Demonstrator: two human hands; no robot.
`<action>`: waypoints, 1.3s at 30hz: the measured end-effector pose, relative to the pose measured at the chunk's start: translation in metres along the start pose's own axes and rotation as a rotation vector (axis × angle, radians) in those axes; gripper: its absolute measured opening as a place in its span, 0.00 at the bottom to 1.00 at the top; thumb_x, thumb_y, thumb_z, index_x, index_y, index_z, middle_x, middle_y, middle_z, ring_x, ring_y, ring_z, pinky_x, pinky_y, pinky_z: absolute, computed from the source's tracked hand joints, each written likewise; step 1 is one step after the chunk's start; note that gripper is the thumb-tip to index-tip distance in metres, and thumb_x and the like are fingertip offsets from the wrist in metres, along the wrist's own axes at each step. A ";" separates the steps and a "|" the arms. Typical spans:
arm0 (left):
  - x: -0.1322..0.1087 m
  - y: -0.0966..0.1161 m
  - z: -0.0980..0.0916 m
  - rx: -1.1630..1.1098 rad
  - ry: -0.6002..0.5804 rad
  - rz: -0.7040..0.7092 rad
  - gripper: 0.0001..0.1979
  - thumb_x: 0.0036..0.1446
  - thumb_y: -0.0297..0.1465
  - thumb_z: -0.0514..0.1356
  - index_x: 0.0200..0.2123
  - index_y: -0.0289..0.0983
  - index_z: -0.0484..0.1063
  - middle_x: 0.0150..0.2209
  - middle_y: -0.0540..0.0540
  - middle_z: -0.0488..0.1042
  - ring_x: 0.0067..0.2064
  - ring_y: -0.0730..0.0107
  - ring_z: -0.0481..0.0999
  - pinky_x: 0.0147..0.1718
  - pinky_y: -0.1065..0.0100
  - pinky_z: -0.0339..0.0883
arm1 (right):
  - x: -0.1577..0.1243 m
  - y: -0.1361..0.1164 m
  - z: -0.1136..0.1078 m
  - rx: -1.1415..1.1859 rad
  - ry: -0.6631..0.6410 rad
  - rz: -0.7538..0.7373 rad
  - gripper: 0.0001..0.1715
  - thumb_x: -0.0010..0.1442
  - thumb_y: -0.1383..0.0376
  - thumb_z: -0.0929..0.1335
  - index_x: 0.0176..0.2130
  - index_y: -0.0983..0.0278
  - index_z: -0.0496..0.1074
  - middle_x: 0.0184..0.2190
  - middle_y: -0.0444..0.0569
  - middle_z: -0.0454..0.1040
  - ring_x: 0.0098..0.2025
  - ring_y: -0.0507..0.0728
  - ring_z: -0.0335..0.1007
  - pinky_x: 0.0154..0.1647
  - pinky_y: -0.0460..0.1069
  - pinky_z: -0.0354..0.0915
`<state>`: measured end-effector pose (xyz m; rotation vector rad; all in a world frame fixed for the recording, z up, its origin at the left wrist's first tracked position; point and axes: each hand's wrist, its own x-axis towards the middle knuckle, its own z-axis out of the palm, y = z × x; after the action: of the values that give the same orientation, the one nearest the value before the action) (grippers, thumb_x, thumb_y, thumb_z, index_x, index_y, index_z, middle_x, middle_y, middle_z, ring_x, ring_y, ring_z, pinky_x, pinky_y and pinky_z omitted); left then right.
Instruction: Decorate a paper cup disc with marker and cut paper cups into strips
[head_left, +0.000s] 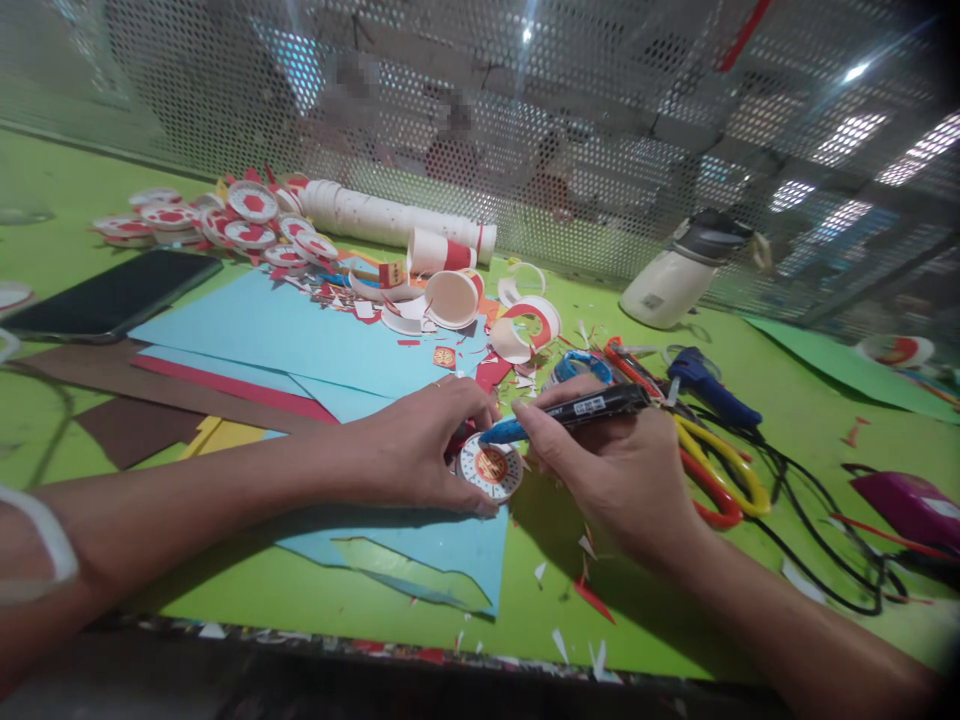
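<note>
My left hand [431,445] grips the rim of a small round paper disc [491,480] between thumb and fingers. The disc has a white ring with blue marks and an orange emblem at its centre. In my right hand [619,460] is a marker pen [592,408] with a black barrel and a blue front end. The pen slants down to the left, its tip at the upper edge of the disc; whether it touches cannot be told. Light blue paper [450,535] lies beneath the left hand and the disc.
Decorated discs [251,235] are piled at the back left beside stacked paper cups [397,220]. A black phone [112,295] lies at left. Cut cups and paper scraps surround the middle. At right are scissors [750,490], a blue glue gun [712,385], cables and a white bottle [667,285].
</note>
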<state>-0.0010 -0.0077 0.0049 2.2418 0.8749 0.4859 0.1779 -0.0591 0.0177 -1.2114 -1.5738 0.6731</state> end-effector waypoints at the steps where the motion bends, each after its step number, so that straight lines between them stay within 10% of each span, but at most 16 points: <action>1: 0.000 0.000 0.000 0.001 0.002 -0.005 0.21 0.41 0.38 0.68 0.37 0.37 0.68 0.35 0.48 0.68 0.34 0.67 0.66 0.30 0.67 0.61 | 0.000 0.001 0.000 0.001 -0.005 0.003 0.10 0.55 0.62 0.72 0.28 0.65 0.72 0.17 0.40 0.70 0.18 0.48 0.64 0.17 0.42 0.63; 39: -0.001 0.002 0.002 0.003 0.023 0.007 0.19 0.42 0.37 0.67 0.38 0.38 0.67 0.34 0.48 0.67 0.33 0.69 0.64 0.29 0.69 0.60 | 0.001 0.003 0.004 0.008 0.031 0.002 0.14 0.55 0.60 0.72 0.24 0.63 0.68 0.15 0.38 0.63 0.16 0.47 0.58 0.15 0.44 0.57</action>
<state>0.0000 -0.0106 0.0046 2.2465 0.8801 0.5145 0.1754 -0.0565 0.0141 -1.2126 -1.5428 0.6586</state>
